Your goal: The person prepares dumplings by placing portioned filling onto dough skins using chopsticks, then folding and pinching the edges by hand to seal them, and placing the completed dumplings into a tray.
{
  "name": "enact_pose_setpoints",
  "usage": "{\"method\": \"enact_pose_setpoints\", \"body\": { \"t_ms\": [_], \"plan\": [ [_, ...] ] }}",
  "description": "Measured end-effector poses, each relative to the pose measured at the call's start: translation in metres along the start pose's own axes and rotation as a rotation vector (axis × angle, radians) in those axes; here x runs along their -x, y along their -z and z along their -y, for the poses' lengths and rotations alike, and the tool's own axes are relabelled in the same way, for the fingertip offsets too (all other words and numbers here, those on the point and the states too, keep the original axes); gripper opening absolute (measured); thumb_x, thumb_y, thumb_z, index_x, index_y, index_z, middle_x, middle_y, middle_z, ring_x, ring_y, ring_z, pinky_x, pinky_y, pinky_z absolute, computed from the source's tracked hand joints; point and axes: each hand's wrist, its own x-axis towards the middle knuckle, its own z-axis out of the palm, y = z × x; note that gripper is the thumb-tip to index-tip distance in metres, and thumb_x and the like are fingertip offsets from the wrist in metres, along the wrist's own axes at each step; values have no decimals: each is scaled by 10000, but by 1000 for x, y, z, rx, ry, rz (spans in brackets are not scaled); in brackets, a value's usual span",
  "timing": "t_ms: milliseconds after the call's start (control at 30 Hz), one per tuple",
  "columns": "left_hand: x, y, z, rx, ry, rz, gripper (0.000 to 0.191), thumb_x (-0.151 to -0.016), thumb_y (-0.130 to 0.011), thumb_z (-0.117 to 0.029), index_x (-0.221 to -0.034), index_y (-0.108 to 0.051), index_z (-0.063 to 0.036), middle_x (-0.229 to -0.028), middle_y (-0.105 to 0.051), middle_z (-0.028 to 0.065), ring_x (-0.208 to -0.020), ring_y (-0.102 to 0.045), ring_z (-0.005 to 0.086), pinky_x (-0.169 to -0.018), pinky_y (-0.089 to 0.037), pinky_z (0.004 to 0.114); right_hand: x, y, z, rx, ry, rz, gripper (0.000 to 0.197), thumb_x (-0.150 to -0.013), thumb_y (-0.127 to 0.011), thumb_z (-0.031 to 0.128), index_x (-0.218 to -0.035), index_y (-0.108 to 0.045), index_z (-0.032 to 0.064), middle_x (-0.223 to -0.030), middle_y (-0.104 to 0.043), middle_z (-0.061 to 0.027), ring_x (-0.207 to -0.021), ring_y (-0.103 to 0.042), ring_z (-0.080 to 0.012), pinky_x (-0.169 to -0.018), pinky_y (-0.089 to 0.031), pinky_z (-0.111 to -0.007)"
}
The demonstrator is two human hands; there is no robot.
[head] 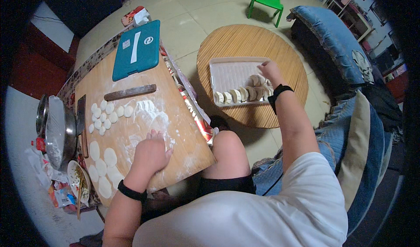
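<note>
My right hand [271, 72] is over the far right corner of a white plastic tray [229, 60], fingers bent down; whether it holds a dumpling cannot be made out. Dumplings [236, 96] line the tray's near side, with more by my right wrist. My left hand [151, 151] rests on the floured wooden board [183, 148], with no object visible in it. Small dough pieces [109, 108] and a dark wooden rolling pin [130, 92] lie beyond it. Flat dough wrappers [101, 167] lie to its left, some overlapping.
A teal plastic board [137, 50] lies on the wooden board's far end. A cleaver [81, 114], a metal basin [69, 135] and a bowl of filling [78, 178] with chopsticks [79, 199] are at the left. The tray stands on a round slatted table [249, 40].
</note>
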Motion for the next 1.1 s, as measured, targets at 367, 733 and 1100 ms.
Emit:
{"method": "enact_pose_setpoints", "body": {
  "t_ms": [367,733,1100],
  "plan": [
    [21,-26,41,247,-84,-169,418,-796,-585,-376,-991,-616,-7,-990,-620,221,-881,-606,373,-782,-485,454,92,55,150,-447,345,178,307,-860,-605,232,-1023,-640,-27,-907,-679,-128,-820,-636,-182,-758,-491,-292],
    [159,-94,215,507,584,-444,231,-770,-576,-186,-908,-671,-28,-931,-641,199,-886,-611,347,-786,-480,421,302,22,333,-483,845,587,243,-833,-653,180,-990,-644,-4,-881,-676,-141,-762,-655,-200,-703,-519,-301],
    [170,-121,183,627,580,-326,306,-695,-717,-236,-893,-641,-14,-900,-655,182,-828,-632,321,-743,-502,384,387,-22,378,-390,917,877,231,-839,-637,199,-960,-651,3,-821,-667,-130,-693,-623,-181,-668,-506,-308]
  ]
}}
